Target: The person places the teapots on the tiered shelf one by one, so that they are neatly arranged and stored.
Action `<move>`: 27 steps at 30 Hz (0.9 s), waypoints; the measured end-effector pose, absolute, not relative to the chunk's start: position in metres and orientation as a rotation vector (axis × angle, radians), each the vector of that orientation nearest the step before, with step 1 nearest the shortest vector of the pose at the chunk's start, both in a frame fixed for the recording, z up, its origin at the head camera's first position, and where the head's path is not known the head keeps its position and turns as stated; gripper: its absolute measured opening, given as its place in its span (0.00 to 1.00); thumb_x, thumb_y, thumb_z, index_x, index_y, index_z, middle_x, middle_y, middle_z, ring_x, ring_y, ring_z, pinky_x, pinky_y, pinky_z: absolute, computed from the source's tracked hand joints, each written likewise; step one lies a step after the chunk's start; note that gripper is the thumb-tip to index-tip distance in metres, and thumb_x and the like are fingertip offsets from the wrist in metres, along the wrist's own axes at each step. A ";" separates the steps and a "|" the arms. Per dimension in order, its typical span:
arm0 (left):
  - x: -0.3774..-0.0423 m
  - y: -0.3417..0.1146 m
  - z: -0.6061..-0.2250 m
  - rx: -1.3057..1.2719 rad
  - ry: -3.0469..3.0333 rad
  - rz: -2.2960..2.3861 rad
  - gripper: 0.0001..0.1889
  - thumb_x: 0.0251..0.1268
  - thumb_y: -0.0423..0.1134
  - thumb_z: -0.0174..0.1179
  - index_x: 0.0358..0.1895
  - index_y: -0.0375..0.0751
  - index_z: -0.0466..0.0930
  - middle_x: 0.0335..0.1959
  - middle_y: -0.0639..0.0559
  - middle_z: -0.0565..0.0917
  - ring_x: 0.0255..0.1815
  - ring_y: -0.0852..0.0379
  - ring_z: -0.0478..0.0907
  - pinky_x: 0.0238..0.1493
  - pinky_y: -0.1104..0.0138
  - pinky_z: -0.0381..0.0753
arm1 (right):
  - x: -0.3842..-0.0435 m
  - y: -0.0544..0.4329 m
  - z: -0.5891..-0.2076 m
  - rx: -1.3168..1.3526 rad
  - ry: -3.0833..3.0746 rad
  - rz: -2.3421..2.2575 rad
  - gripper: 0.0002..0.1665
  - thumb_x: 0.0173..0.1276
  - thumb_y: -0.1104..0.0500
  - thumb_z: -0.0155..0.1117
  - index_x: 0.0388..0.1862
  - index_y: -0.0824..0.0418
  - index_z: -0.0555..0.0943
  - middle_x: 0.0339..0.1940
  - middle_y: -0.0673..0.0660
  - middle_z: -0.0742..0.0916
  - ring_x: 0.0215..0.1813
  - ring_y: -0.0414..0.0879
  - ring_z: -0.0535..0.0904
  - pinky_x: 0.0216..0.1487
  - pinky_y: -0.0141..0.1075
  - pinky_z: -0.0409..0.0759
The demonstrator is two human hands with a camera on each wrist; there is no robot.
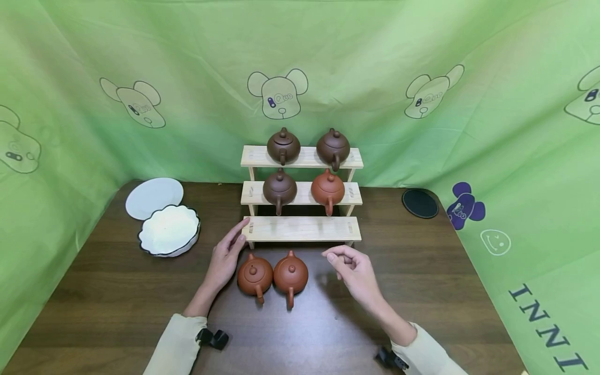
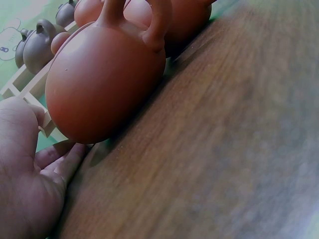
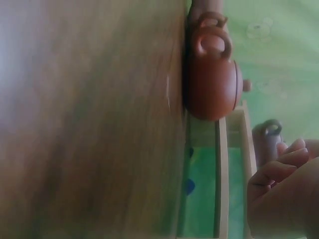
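Two reddish-brown clay teapots stand side by side on the table: a left one (image 1: 253, 276) and a right one (image 1: 291, 274). My left hand (image 1: 226, 259) is beside the left teapot, its fingers extended to the left end of the bottom step of a wooden tiered stand (image 1: 302, 229). In the left wrist view, the near teapot (image 2: 104, 84) partly hides the fingertips. To the right of the teapots, my right hand (image 1: 356, 271) hovers with loosely curled fingers, holding nothing. The right wrist view shows these bent fingers (image 3: 274, 174) beside the stand.
On the stand's upper steps sit dark brown teapots (image 1: 283, 146) and one reddish teapot (image 1: 327, 188). At the left lie a white oval plate (image 1: 152, 195) and a scalloped white bowl (image 1: 170, 232). A black round coaster (image 1: 420, 203) lies back right. Green cloth (image 1: 201, 125) surrounds the table.
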State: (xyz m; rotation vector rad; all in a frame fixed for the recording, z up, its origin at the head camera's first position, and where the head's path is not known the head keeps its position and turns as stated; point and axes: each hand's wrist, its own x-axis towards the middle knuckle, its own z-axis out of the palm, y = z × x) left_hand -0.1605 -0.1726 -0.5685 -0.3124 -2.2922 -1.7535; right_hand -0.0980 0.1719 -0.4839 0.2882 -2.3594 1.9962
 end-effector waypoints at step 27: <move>-0.156 -0.169 -0.555 -0.208 -2.414 -1.744 0.24 0.93 0.48 0.53 0.83 0.59 0.75 0.82 0.52 0.76 0.76 0.56 0.77 0.70 0.72 0.75 | -0.073 0.157 -0.495 0.489 -2.571 2.163 0.13 0.84 0.61 0.66 0.53 0.70 0.90 0.21 0.46 0.79 0.20 0.32 0.67 0.20 0.26 0.63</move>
